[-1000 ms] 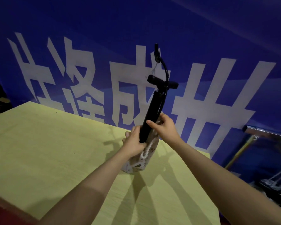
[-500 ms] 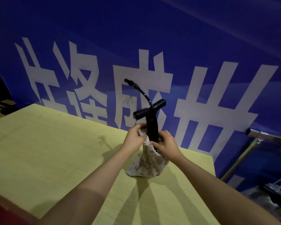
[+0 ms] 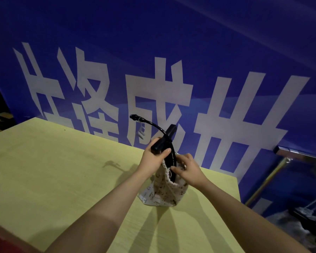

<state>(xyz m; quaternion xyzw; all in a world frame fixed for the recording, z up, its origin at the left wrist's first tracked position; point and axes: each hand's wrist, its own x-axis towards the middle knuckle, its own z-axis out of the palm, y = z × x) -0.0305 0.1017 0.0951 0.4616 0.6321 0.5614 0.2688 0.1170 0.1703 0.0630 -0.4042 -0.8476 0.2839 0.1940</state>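
A black hand pump with a T-handle and a thin curved hose stands in a small white patterned drawstring pouch on the yellow table. Most of the pump's barrel is hidden inside the pouch; the handle and hose stick out above it. My left hand grips the near end of the T-handle. My right hand pinches the pouch's rim at its right side, next to the barrel.
A blue banner with large white characters rises right behind the table. The table's right edge drops off past the pouch, where a metal frame and dark gear on the floor sit.
The pump has gone down deeper into the pouch, from mostly outside to only handle and hose showing. My left hand moved from the pouch's rim up onto the T-handle.
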